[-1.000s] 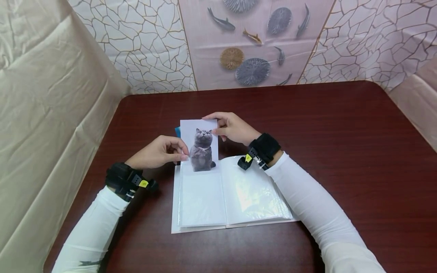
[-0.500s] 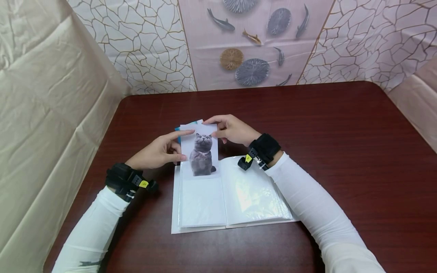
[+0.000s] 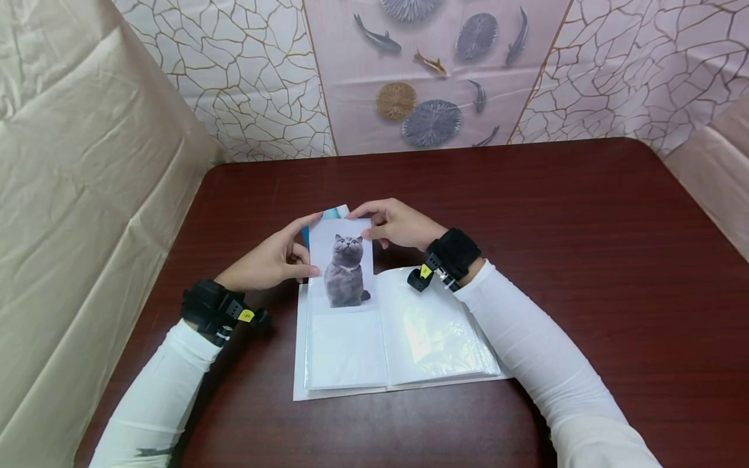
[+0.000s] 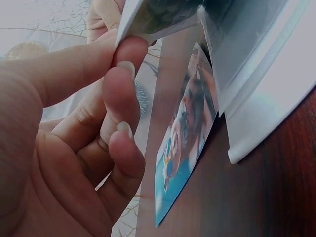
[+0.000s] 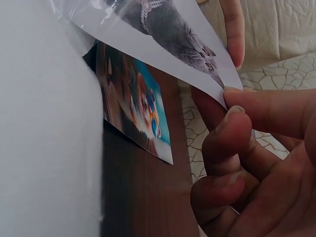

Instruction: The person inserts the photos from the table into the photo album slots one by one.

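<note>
An open photo album [image 3: 348, 351] with clear pocket pages lies on the table. A photo of a grey cat [image 3: 346, 273] stands up from its left page, the lower part overlapping the clear pocket. My right hand [image 3: 400, 222] pinches the photo's upper right corner between thumb and forefinger, as the right wrist view confirms. On the left, my left hand [image 3: 272, 260] pinches the edge with thumb and finger; whether photo or pocket film, or both, I cannot tell. Behind it lies a second photo [image 5: 140, 106], blue at one end, showing an animal in coloured glasses.
The dark reddish-brown table [image 3: 585, 260] extends around the album. Patterned white cloth [image 3: 257, 78] hangs behind its far edge, and beige cloth [image 3: 99, 214] hangs along the left side. Each wrist wears a black camera strap [image 3: 453, 253].
The cat photo has slid down toward the album, exposing more of the photo behind it. My right hand moved down with it. My left forefinger stretched over the photo, then drew back to its edge.
</note>
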### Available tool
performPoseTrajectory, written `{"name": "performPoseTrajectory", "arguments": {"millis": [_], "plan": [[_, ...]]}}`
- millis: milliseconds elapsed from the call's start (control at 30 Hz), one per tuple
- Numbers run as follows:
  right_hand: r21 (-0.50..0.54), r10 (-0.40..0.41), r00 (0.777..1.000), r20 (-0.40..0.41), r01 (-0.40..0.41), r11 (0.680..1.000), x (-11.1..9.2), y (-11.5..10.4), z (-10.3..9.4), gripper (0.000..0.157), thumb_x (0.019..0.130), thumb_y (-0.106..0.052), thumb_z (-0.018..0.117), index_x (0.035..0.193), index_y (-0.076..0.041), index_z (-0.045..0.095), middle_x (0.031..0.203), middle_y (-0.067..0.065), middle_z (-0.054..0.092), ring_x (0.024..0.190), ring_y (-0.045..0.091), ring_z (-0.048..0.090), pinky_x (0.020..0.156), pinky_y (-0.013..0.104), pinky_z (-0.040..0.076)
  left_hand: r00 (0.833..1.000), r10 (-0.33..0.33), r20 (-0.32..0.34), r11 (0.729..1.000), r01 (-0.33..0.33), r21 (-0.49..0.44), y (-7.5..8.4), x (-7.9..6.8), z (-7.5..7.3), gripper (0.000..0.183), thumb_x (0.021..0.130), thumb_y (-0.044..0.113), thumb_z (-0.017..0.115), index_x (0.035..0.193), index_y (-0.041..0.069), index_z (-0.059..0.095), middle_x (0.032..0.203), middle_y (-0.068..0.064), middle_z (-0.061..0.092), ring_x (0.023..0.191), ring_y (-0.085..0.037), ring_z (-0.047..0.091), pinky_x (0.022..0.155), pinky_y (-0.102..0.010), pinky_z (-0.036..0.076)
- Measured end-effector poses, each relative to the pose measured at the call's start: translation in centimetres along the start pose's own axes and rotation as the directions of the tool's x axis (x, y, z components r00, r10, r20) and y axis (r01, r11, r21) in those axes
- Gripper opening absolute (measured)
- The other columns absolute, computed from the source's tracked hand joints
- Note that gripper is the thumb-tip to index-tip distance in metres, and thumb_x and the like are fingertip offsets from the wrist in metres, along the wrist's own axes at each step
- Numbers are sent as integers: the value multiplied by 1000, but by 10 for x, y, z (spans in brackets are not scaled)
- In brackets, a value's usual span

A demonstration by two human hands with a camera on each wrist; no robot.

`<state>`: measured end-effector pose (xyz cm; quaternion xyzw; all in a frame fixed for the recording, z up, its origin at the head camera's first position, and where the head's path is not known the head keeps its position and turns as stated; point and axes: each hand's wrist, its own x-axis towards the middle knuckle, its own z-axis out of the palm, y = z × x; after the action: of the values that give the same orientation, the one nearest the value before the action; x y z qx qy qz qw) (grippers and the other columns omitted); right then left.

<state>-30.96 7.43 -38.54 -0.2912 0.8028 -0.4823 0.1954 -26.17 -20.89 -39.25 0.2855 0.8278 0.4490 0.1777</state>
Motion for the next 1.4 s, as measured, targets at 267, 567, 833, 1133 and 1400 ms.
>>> {"name": "performPoseTrajectory", "arguments": {"millis": [267,567,833,1133,1400], "plan": [[-3,-2,1000,26,3,1000,-1,-1,0,38,92,-11,61,129,-17,60,59,8,47,58,27,51,57,31,36,1000,-8,13,1000,8,-17,0,1,-1,89,83,21,72,152,19,17,79,-6,70,65,-26,61,65,-37,53],[5,21,998,58,-21,1000,-1,0,1,35,92,-11,61,126,-16,61,60,11,46,58,26,50,58,31,39,999,-33,7,998,33,-47,0,0,0,83,82,22,74,149,21,24,75,-7,68,66,-36,59,63,-43,51],[-6,-8,996,88,9,1000,-2,0,1,30,93,-9,60,123,-13,64,65,12,52,56,24,47,59,31,40,999,-46,-4,999,46,-24,1,1,0,79,81,24,75,146,17,31,74,-7,68,65,-32,58,61,-41,49],[-7,-4,991,131,5,1000,-2,3,1,27,93,-8,58,119,-12,66,77,22,60,56,26,47,60,31,40,997,-72,-10,997,72,14,2,1,0,69,81,29,75,140,16,41,73,-7,67,66,-30,54,58,-30,45],[-31,-24,984,179,30,999,-2,2,1,26,93,-7,58,117,-9,67,74,13,59,59,29,49,61,31,42,998,-67,2,998,67,19,2,-1,0,60,82,29,73,135,15,48,71,-9,63,64,-36,49,57,-29,43]]}}
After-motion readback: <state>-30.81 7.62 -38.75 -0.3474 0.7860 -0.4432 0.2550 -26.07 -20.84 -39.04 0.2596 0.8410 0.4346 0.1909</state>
